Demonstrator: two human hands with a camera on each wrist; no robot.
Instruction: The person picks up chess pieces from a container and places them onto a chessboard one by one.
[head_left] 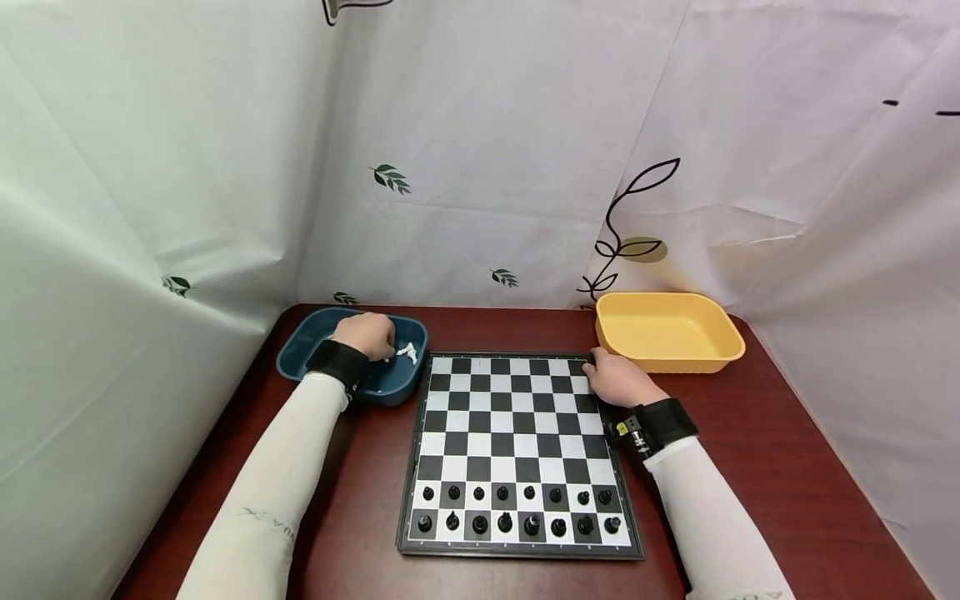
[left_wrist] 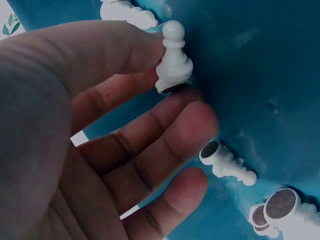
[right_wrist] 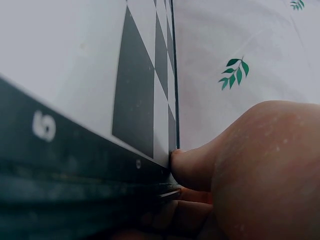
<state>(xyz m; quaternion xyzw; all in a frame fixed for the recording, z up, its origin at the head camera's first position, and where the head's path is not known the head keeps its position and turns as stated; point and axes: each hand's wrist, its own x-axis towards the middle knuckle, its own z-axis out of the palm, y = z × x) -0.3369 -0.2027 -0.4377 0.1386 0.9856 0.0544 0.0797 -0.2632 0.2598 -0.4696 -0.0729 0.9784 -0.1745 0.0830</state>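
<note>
White pawn (left_wrist: pixel 175 60) was held by left hand (head_left: pixel 367 335), over blue tray (head_left: pixel 390 387) at chessboard's 10 o'clock. Pinch looked narrow: thumb and index finger were set on the pawn's 9 o'clock side in the wrist view, far contact partly hidden. Other fingers were left loosely bent below the base, around 6 o'clock. Pawn was tilted a little, head toward 12, dark underside partly exposed; material of that disc couldn't be told.

More white pieces (left_wrist: pixel 227 164) were seen lying on their sides in the tray, at the pawn's 11 and 5 o'clock.

Chessboard (head_left: pixel 487 425) was gripped at its 2 o'clock corner by right hand (head_left: pixel 621 382): thumb against the edge, fingers lower down, mostly shadowed. Black pieces (head_left: pixel 505 522) were stood in two rows at 6 o'clock. Yellow tray (head_left: pixel 667 364) was placed at 2 o'clock, beyond the right hand.

Handling, judged by look: pawn rated light, rigid, smooth and a bit slippery, hardly fragile. Best hold judged to be the narrow neck under the head, base kept free. Board judged stiff, flat, easily nudged; best held by the rim.
</note>
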